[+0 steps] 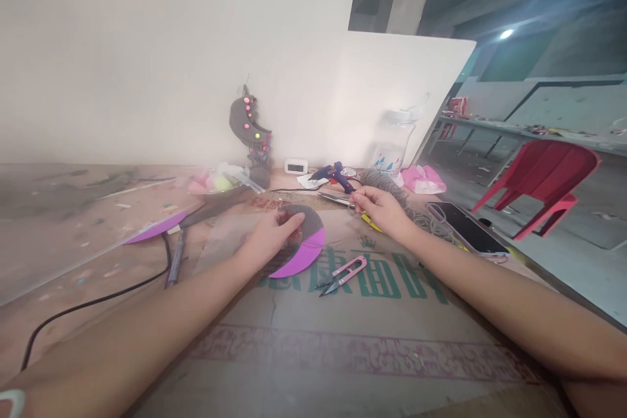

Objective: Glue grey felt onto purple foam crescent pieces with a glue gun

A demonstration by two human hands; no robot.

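Observation:
My left hand [272, 235] lies on a round piece [306, 245] that is part grey, part pink, fingers curled over its grey top edge. My right hand [379, 206] reaches to the far side of the cardboard sheet [343, 333], fingers closed around the handle of a blue glue gun [337, 176], beside a pair of scissors [336, 198]. Pink thread snips [345, 274] lie on the cardboard between my arms.
A second pink crescent [154, 228] and a black cable [98, 300] lie at left. A grey decorated moon figure [249, 134] stands by the white wall. A phone [467, 228], grey yarn [386, 183], a plastic jar [394, 140] and a red chair [543, 179] are at right.

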